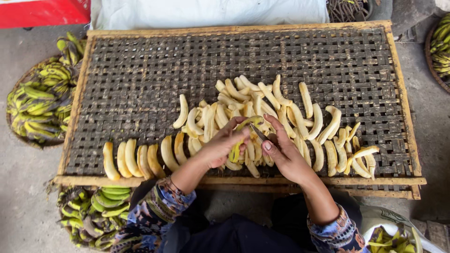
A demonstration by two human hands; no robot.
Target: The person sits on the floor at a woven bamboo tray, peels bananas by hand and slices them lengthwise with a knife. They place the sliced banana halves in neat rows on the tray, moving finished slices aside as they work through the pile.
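Observation:
My left hand (221, 146) grips an unpeeled yellow-green banana (240, 140) over the near part of a woven drying tray (140, 75). My right hand (283, 152) holds a small knife (258, 133) whose blade rests on the banana's upper end. Behind both hands lies a heap of peeled pale bananas (243, 105). A neat row of peeled bananas (140, 160) runs along the tray's near left side, and more peeled ones (347, 150) lie to the right.
A round basket of unpeeled green-yellow bananas (40, 105) sits on the floor at left. Another bunch (101, 208) lies near my left knee. A white bag with peels (391, 239) stands at lower right. More bananas (440, 44) show at the right edge.

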